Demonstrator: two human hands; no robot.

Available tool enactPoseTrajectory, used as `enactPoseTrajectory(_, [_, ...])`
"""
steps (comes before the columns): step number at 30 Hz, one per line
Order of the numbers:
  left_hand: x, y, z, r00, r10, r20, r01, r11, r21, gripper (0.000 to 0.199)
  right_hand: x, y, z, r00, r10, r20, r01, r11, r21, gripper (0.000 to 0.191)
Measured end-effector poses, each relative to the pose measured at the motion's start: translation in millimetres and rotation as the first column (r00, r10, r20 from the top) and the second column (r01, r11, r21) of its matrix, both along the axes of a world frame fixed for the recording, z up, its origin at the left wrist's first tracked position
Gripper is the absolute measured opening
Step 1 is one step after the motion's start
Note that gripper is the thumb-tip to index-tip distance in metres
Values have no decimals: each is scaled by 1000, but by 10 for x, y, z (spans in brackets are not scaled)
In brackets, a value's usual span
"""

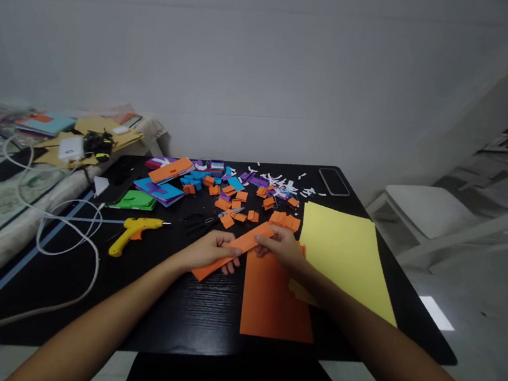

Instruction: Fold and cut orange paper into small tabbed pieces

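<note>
A long folded strip of orange paper is held slantwise above the black table, its right end higher than its left. My left hand pinches it near the lower left part, thumb on top and fingers beneath. At the upper right end, my right hand grips the strip between thumb and fingers. Under my right hand and forearm lies a flat orange sheet. Small folded orange paper pieces are just beyond the strip. Scissors with dark handles rest behind my left hand.
A yellow glue gun lies left, near a looping white cable. Yellow sheets cover the table's right side. Folded coloured papers, white scraps and a phone lie toward the back. A white chair stands at right.
</note>
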State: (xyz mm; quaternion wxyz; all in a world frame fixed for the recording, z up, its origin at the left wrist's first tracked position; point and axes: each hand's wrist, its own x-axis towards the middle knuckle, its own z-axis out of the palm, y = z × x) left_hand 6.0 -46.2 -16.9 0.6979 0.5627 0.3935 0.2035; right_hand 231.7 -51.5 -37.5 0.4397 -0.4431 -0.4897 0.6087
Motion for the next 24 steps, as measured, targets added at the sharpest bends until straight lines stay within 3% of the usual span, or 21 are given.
enactPoseTrajectory(8, [-188,158,148,998,44,-47,-43,999,26,49,41,15,69,977,-205,-62,208,977,42,42])
enactPoseTrajectory(12, [-218,178,183,981,192,-24,-188,975,118,45,55,2,90,963,-253,-89,259,964,58,41])
enactPoseTrajectory(15, [-236,173,221,939,342,40,-343,919,195,40,54,-8,87,963,-252,-96,258,964,61,41])
enactPoseTrajectory(20, [-250,175,248,857,486,172,-515,821,246,38,39,-55,87,983,-163,-88,169,983,66,42])
enactPoseTrajectory(24, [-225,198,196,820,514,251,-567,790,235,39,17,-123,78,992,123,-8,-122,991,44,41])
